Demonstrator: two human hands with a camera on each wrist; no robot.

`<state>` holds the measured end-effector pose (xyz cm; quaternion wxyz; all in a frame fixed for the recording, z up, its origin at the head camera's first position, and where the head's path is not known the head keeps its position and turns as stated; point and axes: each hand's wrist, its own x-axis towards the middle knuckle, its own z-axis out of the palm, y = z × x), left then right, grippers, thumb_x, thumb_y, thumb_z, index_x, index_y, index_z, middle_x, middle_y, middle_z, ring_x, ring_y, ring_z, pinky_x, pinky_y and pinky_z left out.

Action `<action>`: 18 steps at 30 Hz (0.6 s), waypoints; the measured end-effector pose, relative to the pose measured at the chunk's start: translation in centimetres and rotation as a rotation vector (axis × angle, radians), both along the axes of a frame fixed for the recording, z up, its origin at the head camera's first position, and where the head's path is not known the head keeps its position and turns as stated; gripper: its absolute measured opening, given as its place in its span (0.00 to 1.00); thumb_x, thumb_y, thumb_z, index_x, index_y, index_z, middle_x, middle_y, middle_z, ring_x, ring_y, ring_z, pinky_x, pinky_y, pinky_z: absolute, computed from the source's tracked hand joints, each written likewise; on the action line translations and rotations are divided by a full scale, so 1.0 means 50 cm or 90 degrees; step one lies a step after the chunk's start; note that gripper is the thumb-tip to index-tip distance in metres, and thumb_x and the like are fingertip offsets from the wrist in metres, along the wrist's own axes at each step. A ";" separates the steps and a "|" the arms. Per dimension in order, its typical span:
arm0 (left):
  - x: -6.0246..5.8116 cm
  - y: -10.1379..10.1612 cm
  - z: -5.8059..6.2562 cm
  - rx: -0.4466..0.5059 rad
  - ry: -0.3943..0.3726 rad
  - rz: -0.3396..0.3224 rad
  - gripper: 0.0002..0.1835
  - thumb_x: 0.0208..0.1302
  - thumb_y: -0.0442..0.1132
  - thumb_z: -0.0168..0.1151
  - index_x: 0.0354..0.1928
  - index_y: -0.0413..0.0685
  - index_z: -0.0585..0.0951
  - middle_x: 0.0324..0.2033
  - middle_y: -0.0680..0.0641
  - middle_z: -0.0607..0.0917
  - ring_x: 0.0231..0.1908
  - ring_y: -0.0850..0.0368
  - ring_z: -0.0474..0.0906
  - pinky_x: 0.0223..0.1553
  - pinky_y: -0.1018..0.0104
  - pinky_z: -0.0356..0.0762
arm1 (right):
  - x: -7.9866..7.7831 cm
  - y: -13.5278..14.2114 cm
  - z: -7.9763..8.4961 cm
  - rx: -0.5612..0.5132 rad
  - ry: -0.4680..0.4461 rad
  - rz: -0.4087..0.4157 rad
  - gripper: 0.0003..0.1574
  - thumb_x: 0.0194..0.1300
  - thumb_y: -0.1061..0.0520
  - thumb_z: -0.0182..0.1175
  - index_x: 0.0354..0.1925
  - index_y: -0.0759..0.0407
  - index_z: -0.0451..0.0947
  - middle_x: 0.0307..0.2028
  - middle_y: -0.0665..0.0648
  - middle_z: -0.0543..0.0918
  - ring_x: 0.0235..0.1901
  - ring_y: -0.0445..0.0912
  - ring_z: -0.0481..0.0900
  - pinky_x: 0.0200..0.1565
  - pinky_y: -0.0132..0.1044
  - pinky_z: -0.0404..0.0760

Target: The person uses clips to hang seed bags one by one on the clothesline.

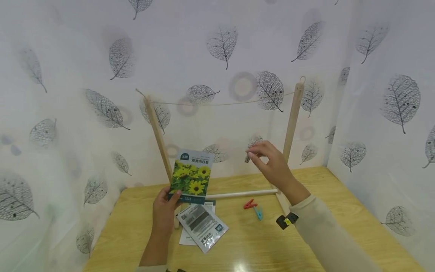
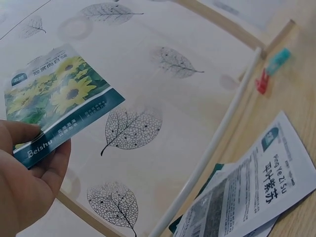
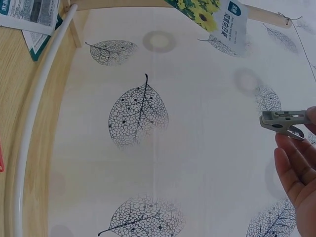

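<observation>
My left hand (image 1: 164, 207) holds a seed packet (image 1: 192, 175) by its lower edge, thumb on the front; yellow sunflowers are printed on it. The packet stands upright and tips slightly back, below the string (image 1: 217, 104) tied between two wooden posts. In my right hand (image 1: 273, 164) a grey clothespin (image 3: 284, 121) is pinched between thumb and fingers, to the right of the packet and apart from it. On the table under the left hand lie more seed packets (image 1: 204, 226), overlapping, a silvery one on top with its printed back up.
A red clothespin (image 1: 250, 204) and a blue clothespin (image 1: 258, 213) lie on the wooden table (image 1: 234, 249). The wooden posts (image 1: 293, 121) rise at both sides, joined low down by a white rod (image 1: 244, 193). Leaf-printed curtains hang behind and beside the table.
</observation>
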<state>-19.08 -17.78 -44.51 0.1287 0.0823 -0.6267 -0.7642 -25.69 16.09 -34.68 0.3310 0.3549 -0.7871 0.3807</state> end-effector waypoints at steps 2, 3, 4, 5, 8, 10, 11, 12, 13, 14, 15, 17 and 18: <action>-0.002 -0.001 -0.001 0.005 0.003 0.000 0.20 0.70 0.39 0.65 0.59 0.38 0.75 0.42 0.59 0.86 0.42 0.65 0.85 0.47 0.70 0.85 | -0.001 -0.003 0.007 0.006 0.005 0.003 0.13 0.67 0.66 0.64 0.49 0.59 0.84 0.49 0.56 0.82 0.44 0.45 0.81 0.45 0.34 0.83; -0.003 -0.001 -0.001 0.007 0.004 0.001 0.20 0.70 0.39 0.65 0.59 0.38 0.75 0.42 0.59 0.86 0.42 0.65 0.85 0.47 0.70 0.85 | -0.001 -0.004 0.011 0.009 0.009 0.005 0.13 0.67 0.66 0.64 0.49 0.59 0.84 0.49 0.57 0.82 0.43 0.45 0.81 0.45 0.34 0.83; -0.003 -0.001 -0.001 0.009 0.004 0.002 0.20 0.70 0.39 0.65 0.58 0.39 0.76 0.42 0.59 0.86 0.41 0.65 0.85 0.47 0.70 0.85 | -0.002 -0.006 0.014 0.013 0.014 0.006 0.12 0.67 0.65 0.64 0.49 0.59 0.84 0.50 0.57 0.82 0.43 0.45 0.81 0.45 0.34 0.83; -0.004 -0.001 -0.001 0.013 0.004 0.003 0.19 0.69 0.39 0.65 0.58 0.39 0.76 0.42 0.59 0.86 0.41 0.65 0.85 0.47 0.70 0.86 | -0.003 -0.007 0.017 0.015 0.017 0.008 0.12 0.68 0.65 0.64 0.49 0.59 0.84 0.50 0.57 0.82 0.43 0.45 0.81 0.45 0.33 0.83; -0.005 0.001 0.001 0.024 0.001 0.008 0.18 0.68 0.39 0.66 0.56 0.40 0.76 0.40 0.59 0.87 0.40 0.65 0.85 0.46 0.70 0.86 | -0.005 -0.013 0.026 0.022 0.022 0.013 0.12 0.68 0.65 0.64 0.49 0.59 0.84 0.50 0.57 0.82 0.42 0.45 0.82 0.44 0.31 0.83; -0.006 0.002 0.002 0.031 0.003 0.014 0.18 0.68 0.39 0.67 0.55 0.40 0.77 0.39 0.59 0.87 0.39 0.65 0.85 0.44 0.71 0.86 | -0.009 -0.017 0.031 0.024 0.024 0.017 0.11 0.68 0.65 0.64 0.48 0.59 0.84 0.50 0.57 0.82 0.41 0.45 0.82 0.44 0.31 0.83; -0.007 0.002 0.003 0.034 0.005 0.016 0.17 0.67 0.38 0.67 0.54 0.40 0.77 0.38 0.59 0.87 0.38 0.65 0.85 0.43 0.71 0.86 | -0.009 -0.020 0.035 0.023 0.025 0.019 0.12 0.67 0.65 0.64 0.48 0.59 0.84 0.50 0.57 0.82 0.41 0.45 0.82 0.44 0.32 0.83; -0.007 0.003 0.003 0.036 0.009 0.018 0.17 0.67 0.38 0.68 0.54 0.40 0.77 0.38 0.59 0.87 0.38 0.65 0.85 0.43 0.71 0.85 | -0.010 -0.022 0.039 0.023 0.029 0.023 0.12 0.67 0.66 0.64 0.48 0.59 0.84 0.50 0.58 0.82 0.41 0.45 0.82 0.44 0.34 0.84; -0.007 0.003 0.004 0.038 0.012 0.020 0.17 0.67 0.37 0.67 0.54 0.40 0.77 0.39 0.60 0.87 0.39 0.66 0.85 0.43 0.71 0.85 | -0.011 -0.025 0.043 0.022 0.034 0.026 0.12 0.67 0.66 0.64 0.48 0.60 0.84 0.49 0.58 0.82 0.41 0.46 0.82 0.44 0.36 0.85; -0.007 0.003 0.005 0.040 0.015 0.021 0.17 0.67 0.37 0.67 0.54 0.40 0.77 0.39 0.60 0.87 0.39 0.66 0.85 0.43 0.71 0.85 | -0.012 -0.028 0.048 0.021 0.039 0.029 0.12 0.66 0.67 0.65 0.48 0.60 0.84 0.49 0.59 0.82 0.41 0.46 0.82 0.44 0.38 0.85; -0.007 0.002 0.005 0.041 0.019 0.023 0.17 0.67 0.37 0.67 0.54 0.39 0.78 0.39 0.60 0.88 0.39 0.66 0.85 0.43 0.72 0.85 | -0.012 -0.030 0.052 0.020 0.045 0.033 0.12 0.66 0.67 0.65 0.48 0.61 0.84 0.49 0.59 0.82 0.41 0.47 0.82 0.43 0.40 0.86; -0.007 0.002 0.006 0.041 0.022 0.022 0.17 0.67 0.37 0.67 0.54 0.40 0.78 0.40 0.60 0.88 0.41 0.67 0.85 0.43 0.72 0.85 | -0.012 -0.036 0.062 0.019 0.054 0.041 0.12 0.65 0.67 0.65 0.47 0.61 0.84 0.49 0.60 0.82 0.41 0.48 0.83 0.43 0.42 0.86; -0.007 0.001 0.006 0.040 0.022 0.022 0.17 0.67 0.38 0.67 0.54 0.40 0.78 0.41 0.60 0.88 0.41 0.67 0.84 0.43 0.72 0.84 | -0.012 -0.038 0.066 0.018 0.057 0.045 0.12 0.65 0.67 0.65 0.47 0.62 0.84 0.48 0.60 0.82 0.41 0.48 0.83 0.43 0.43 0.86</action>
